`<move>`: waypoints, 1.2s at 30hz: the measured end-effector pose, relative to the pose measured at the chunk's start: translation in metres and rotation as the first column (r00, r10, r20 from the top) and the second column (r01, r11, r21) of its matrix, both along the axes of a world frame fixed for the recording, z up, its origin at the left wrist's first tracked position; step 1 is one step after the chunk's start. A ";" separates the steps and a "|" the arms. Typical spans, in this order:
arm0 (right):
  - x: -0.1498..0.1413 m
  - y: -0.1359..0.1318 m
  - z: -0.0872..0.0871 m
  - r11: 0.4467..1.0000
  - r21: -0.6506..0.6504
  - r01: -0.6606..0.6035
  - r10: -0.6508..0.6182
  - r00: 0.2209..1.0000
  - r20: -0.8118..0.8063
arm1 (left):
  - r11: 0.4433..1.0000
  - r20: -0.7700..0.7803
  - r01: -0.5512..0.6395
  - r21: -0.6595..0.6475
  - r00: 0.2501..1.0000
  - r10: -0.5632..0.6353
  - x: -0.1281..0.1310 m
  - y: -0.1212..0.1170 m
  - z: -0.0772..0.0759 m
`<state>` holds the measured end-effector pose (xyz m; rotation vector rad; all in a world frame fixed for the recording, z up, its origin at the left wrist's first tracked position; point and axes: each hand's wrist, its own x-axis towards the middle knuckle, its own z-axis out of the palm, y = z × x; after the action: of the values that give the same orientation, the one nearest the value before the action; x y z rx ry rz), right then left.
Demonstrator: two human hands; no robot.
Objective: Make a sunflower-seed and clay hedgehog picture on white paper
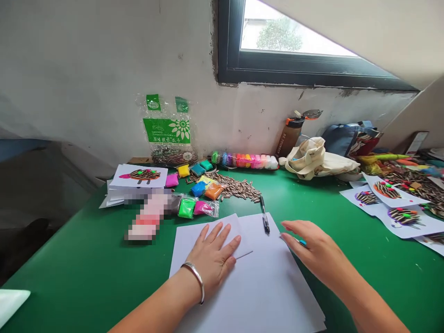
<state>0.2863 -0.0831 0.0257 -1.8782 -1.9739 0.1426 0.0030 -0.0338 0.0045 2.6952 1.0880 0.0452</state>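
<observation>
My left hand (215,252) lies flat with fingers spread on a smaller white sheet (231,225), which rests on a stack of white paper (277,296). By its thumb is a thin dark line (244,255); I cannot tell if it is drawn or a slim rod. At the right edge of the stack, my right hand (308,245) is closed, thumb and fingers brought together. A bit of a small blue object (303,243) shows by its thumb; the rest is hidden. A black pen (264,213) lies across the top edge of the paper.
Sunflower seeds (239,187) lie behind the paper beside coloured clay packets (187,208). Seed-and-clay pictures sit on a paper pile (138,175) at left and on sheets (409,217) at right. A seed bag (168,134), brown bottle (290,134) and cloth bag (319,159) stand along the wall.
</observation>
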 end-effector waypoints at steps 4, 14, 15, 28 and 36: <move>0.045 -0.040 -0.032 0.994 0.003 0.113 -0.112 0.981 0.158 | 0.998 0.035 0.055 0.016 0.998 -0.055 -0.011 -0.001 -0.004; 0.041 -0.061 -0.058 0.972 0.207 0.113 -0.157 0.965 0.209 | 0.999 0.007 0.039 0.031 0.999 -0.039 -0.009 -0.001 -0.002; 0.035 -0.057 -0.054 0.977 0.202 0.071 -0.111 0.974 0.195 | 0.999 0.002 0.039 0.032 0.999 -0.039 -0.009 -0.001 -0.001; -0.003 -0.039 -0.040 0.981 0.112 -0.159 0.136 0.973 0.187 | 0.999 -0.004 0.040 0.006 0.999 -0.040 -0.008 -0.001 0.001; -0.009 -0.036 -0.036 0.979 0.095 -0.181 0.167 0.975 0.144 | 0.998 0.029 0.044 0.053 0.999 -0.046 -0.010 0.000 -0.004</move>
<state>0.2771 -0.1193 -0.0100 -1.6859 -2.1910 -0.0428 -0.0067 -0.0340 0.0006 2.7550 1.0315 0.1074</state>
